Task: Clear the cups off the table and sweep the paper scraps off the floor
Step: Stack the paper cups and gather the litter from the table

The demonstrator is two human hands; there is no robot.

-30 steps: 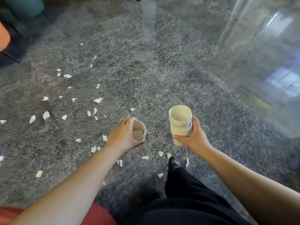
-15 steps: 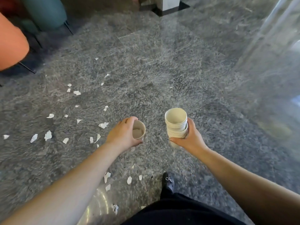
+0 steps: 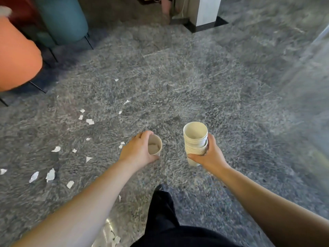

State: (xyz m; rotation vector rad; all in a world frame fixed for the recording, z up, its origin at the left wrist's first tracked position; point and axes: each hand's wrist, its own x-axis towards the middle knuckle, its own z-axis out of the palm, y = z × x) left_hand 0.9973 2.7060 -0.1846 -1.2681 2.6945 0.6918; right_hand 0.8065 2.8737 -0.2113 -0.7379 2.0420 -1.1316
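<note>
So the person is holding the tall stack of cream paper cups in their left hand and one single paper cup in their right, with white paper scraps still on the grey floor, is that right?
Not quite: the hands are swapped. In the head view the right hand grips the tall stack of cream paper cups, and the left hand holds the single paper cup. The white paper scraps do lie on the grey floor.

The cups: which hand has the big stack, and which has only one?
The right hand grips the tall stack of nested cups. The left hand holds one single cup, tipped sideways.
</note>
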